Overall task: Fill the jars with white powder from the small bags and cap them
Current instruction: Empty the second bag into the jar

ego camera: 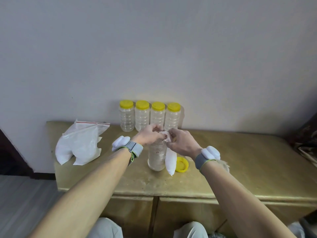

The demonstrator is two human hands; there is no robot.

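Observation:
An uncapped clear jar [157,158] stands on the gold table [240,162] in front of me. Above its mouth, my left hand [150,135] and my right hand [180,143] both pinch the top of a small bag of white powder [170,162]. The bag hangs down the jar's right side. The jar's yellow lid [182,164] lies on the table just right of the bag. Several capped clear jars [150,117] with yellow lids line the wall behind.
A large zip bag [80,145] holding more small white powder bags lies at the table's left end. A crumpled empty bag [223,164] shows behind my right wrist. The table's front edge is near my knees.

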